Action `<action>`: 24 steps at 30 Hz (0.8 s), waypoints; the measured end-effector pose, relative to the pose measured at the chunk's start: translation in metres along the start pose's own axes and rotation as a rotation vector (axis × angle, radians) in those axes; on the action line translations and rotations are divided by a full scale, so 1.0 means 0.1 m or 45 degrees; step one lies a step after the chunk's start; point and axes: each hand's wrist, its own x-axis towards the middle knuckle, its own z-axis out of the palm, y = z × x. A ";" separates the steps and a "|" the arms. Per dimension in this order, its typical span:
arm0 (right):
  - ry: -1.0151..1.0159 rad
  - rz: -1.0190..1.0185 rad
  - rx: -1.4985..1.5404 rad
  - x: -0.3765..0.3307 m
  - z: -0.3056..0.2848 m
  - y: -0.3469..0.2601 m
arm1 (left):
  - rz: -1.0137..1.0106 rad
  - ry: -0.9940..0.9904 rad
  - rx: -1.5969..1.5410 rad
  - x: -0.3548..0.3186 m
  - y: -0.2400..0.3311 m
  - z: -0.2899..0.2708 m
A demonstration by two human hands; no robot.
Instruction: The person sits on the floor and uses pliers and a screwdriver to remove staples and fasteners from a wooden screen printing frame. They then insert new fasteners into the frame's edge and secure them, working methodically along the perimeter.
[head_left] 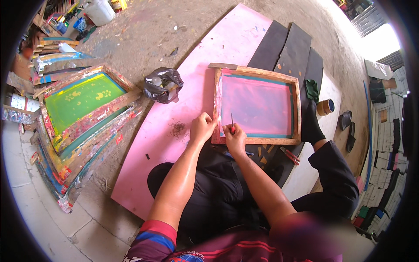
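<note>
A wooden screen-printing frame (257, 140) with pink-stained mesh (257, 105) leans across my lap. At its lower left corner, my left hand (202, 127) is closed on the left rail; what its fingertips pinch there is partly hidden. My right hand (235, 139) is closed around a small red-handled tool (232, 128), its thin dark tip pointing away from me over the mesh near that corner. The tool's exact kind is unclear. A tuft of dark threads (177, 128) lies left of my left hand. Red-handled pliers or cutters (290, 156) lie right of the frame.
A pink board (174, 148) and black sheets (293, 50) lie beneath. Around me are a black plastic bag (163, 85), a small tin (325, 107), a dark green cloth (311, 90) and sandals (350, 135). Stacked printing frames (83, 118) stand left, with a white bucket (99, 12) beyond.
</note>
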 end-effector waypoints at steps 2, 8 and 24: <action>0.010 -0.022 0.042 0.01 0.01 0.04 | 0.092 0.017 0.163 -0.06 -0.06 0.09; 0.005 -0.027 0.115 -0.03 0.04 -0.06 | 0.221 0.146 0.319 -0.09 -0.27 0.29; -0.189 -0.052 0.053 -0.17 -0.05 0.08 | -0.280 -0.055 -0.233 0.06 -0.30 0.08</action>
